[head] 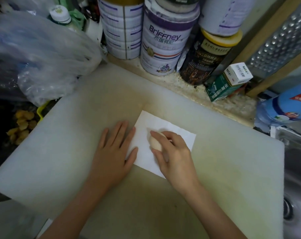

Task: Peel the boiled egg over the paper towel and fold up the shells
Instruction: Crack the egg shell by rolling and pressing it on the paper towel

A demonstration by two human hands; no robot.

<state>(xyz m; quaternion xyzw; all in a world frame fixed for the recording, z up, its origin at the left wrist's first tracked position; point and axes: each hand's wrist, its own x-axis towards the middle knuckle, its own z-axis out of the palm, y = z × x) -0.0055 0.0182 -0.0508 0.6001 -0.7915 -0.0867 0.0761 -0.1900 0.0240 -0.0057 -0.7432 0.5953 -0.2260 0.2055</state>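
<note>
2 hands at work. The left hand (pixel 114 149) lies flat, fingers straight and spread, with its fingertips pressing the left edge of the paper towel (pixel 163 125). The right hand (pixel 174 156) curls fingers and thumb round the tan egg (pixel 155 142), held at the middle of the paper towel. Under the paper towel lies a white cutting board (pixel 223 169). Beyond the paper towel stand tins (pixel 161 40). To its far left is a plastic bag (pixel 43 57), and to its far right a green box (pixel 222 88) and a metal grater (pixel 280 42).

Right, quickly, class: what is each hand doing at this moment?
Left hand: open, fingers flat, pressing the edge of the paper towel.
Right hand: closed, holding the egg.
</note>
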